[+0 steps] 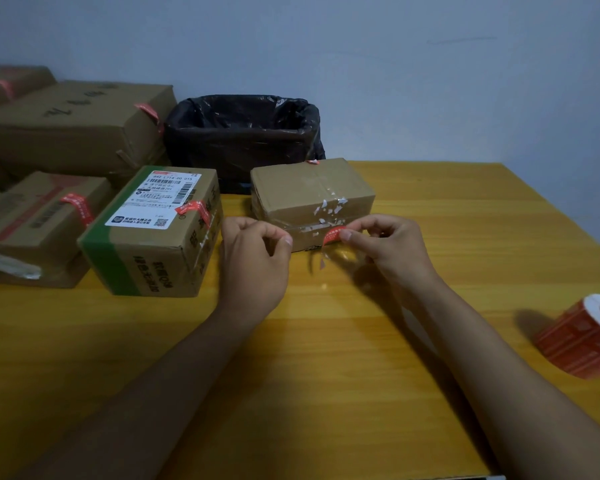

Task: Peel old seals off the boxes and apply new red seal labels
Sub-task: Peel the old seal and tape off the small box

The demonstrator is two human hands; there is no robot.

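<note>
Peeling seal at box front, mid-table.
Right hand [385, 242] pinching red seal [334, 234] against box [309, 195]; left hand [257, 254] curled, holding nothing; label roll [584, 336] at right edge.

Ahead of fingers: small box [310, 199], bin [243, 133] behind it.
Left of fingers: labelled box [153, 230], close.
Right: bare table [465, 237]; label roll [582, 337] well apart.
Below: open table.

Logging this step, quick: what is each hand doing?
Left hand: fingers curled, holding nothing visible.
Right hand: pinching a red seal.
</note>
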